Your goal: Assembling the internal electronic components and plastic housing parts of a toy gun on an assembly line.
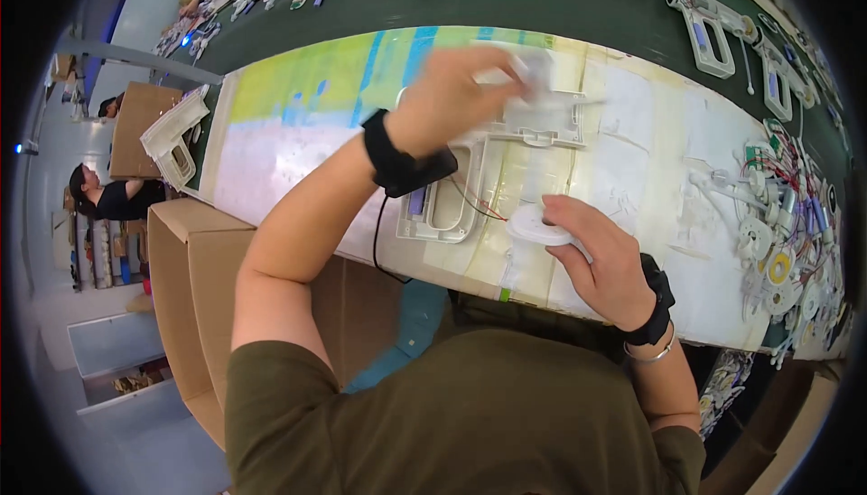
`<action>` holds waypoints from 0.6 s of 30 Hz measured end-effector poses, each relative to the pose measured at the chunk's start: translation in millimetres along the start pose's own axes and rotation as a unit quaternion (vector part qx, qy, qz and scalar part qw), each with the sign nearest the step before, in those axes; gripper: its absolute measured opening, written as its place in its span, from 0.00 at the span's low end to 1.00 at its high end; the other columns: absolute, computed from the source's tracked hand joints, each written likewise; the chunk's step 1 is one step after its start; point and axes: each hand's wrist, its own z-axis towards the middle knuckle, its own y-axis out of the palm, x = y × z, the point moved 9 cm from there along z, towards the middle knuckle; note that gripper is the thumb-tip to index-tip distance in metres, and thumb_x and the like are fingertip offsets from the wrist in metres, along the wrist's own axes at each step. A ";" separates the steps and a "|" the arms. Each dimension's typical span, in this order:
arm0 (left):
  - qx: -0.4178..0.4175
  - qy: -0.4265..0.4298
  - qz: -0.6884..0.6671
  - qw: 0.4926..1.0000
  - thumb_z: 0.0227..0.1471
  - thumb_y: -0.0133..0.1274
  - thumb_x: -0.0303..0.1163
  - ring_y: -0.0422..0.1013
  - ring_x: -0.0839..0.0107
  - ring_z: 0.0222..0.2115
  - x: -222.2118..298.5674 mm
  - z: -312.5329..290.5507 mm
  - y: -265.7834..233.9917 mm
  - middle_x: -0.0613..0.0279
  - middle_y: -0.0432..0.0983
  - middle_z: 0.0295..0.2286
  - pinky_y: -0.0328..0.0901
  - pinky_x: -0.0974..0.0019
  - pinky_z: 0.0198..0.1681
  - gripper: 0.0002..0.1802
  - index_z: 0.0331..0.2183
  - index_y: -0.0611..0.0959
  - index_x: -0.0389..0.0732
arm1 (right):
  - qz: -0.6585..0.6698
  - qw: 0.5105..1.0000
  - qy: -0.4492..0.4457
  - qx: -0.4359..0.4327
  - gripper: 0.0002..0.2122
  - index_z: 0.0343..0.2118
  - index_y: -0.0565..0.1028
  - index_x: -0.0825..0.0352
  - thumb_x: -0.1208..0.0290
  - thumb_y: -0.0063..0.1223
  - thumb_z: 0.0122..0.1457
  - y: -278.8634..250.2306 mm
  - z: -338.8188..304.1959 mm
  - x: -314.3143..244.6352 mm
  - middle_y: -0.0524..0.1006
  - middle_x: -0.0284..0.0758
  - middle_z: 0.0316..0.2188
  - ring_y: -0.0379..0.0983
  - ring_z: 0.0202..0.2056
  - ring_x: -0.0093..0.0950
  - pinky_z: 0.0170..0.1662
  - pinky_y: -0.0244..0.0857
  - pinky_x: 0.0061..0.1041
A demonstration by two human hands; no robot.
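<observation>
A white plastic housing shell [553, 136] with a looped handle lies on the work board. A purple cylindrical cell [416, 201] sits in its handle, and thin red and dark wires run from there to a round white disc [533, 225]. My right hand [596, 260] pinches this disc at the board's near side, between thumb and fingers. Above the shell, my left hand [461, 98] is smeared by motion. Its thumb and fingers come together at a blurred, greyish, see-through piece [536, 72] whose kind I cannot make out.
Tangled wires, circuit boards and white parts [786, 233] pile up at the right. White handled housings [709, 34] lie on the green surface beyond. A similar shell [176, 138] sits left of the board, above an open cardboard box [203, 242]. Other people work at far left.
</observation>
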 end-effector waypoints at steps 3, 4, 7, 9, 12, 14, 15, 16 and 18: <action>0.139 -0.167 -0.375 0.901 0.56 0.46 0.29 0.73 0.68 0.39 -56.3 8.5 -41.5 0.58 0.76 0.38 0.67 0.64 0.41 0.12 0.42 0.75 0.37 | -0.026 0.999 -0.001 0.029 0.11 0.38 0.72 0.70 0.76 0.56 0.51 -4.6 11.3 0.8 0.76 0.42 0.31 0.75 0.31 0.36 0.34 0.70 0.26; 0.140 -0.166 -0.373 0.902 0.56 0.46 0.29 0.73 0.68 0.39 -59.6 7.7 -49.2 0.58 0.76 0.38 0.67 0.64 0.41 0.12 0.42 0.75 0.37 | -0.025 0.999 -0.003 0.028 0.11 0.38 0.72 0.70 0.76 0.56 0.51 -6.7 15.6 3.4 0.76 0.42 0.31 0.75 0.31 0.36 0.34 0.70 0.26; 0.181 -0.160 -0.547 0.802 0.58 0.43 0.32 0.72 0.70 0.35 -71.2 4.1 -67.1 0.58 0.75 0.37 0.66 0.66 0.41 0.16 0.47 0.70 0.35 | 0.039 0.975 0.211 0.054 0.08 0.34 0.74 0.72 0.73 0.54 0.54 -16.3 22.0 53.5 0.76 0.39 0.22 0.74 0.22 0.27 0.26 0.69 0.21; 0.032 -0.065 -0.637 0.768 0.59 0.40 0.34 0.70 0.74 0.30 -49.5 6.2 -64.4 0.59 0.75 0.35 0.65 0.68 0.40 0.17 0.47 0.70 0.35 | 0.095 0.964 0.204 0.144 0.09 0.31 0.74 0.73 0.70 0.51 0.57 -27.0 31.9 66.3 0.73 0.34 0.15 0.70 0.17 0.17 0.21 0.64 0.17; -0.069 -0.092 -0.503 0.857 0.58 0.41 0.35 0.67 0.77 0.24 -14.7 -6.4 -35.7 0.63 0.73 0.29 0.64 0.73 0.31 0.14 0.41 0.74 0.36 | 0.160 0.944 0.226 0.180 0.10 0.30 0.74 0.73 0.69 0.53 0.57 -35.2 48.0 80.9 0.72 0.31 0.15 0.68 0.17 0.15 0.21 0.62 0.17; -0.191 -0.102 -0.291 0.932 0.58 0.43 0.33 0.67 0.80 0.21 5.7 -12.5 -5.4 0.66 0.72 0.23 0.63 0.75 0.27 0.12 0.35 0.77 0.35 | 0.133 0.946 0.233 0.180 0.11 0.29 0.74 0.73 0.68 0.53 0.56 -42.2 58.9 76.5 0.72 0.30 0.15 0.68 0.17 0.14 0.20 0.62 0.17; -0.238 -0.089 -0.201 0.946 0.57 0.44 0.33 0.66 0.81 0.20 12.9 -13.8 10.1 0.67 0.71 0.20 0.62 0.76 0.25 0.12 0.32 0.79 0.34 | 0.110 0.948 0.238 0.182 0.11 0.28 0.74 0.72 0.67 0.54 0.56 -44.5 62.5 74.5 0.72 0.29 0.15 0.67 0.17 0.14 0.20 0.61 0.18; -0.213 -0.138 -0.207 0.945 0.56 0.46 0.31 0.66 0.82 0.20 10.9 -15.9 21.2 0.68 0.70 0.17 0.62 0.76 0.25 0.12 0.28 0.79 0.33 | 0.104 0.948 0.239 0.180 0.11 0.28 0.74 0.72 0.67 0.54 0.56 -43.3 64.2 72.3 0.72 0.29 0.15 0.67 0.17 0.14 0.20 0.61 0.18; -0.213 -0.157 -0.192 0.945 0.56 0.47 0.30 0.66 0.81 0.19 10.0 -17.9 31.4 0.67 0.70 0.17 0.62 0.76 0.24 0.11 0.28 0.78 0.33 | 0.071 0.953 0.200 0.214 0.11 0.28 0.74 0.71 0.66 0.55 0.55 -47.4 66.7 58.8 0.73 0.32 0.15 0.68 0.16 0.18 0.19 0.60 0.20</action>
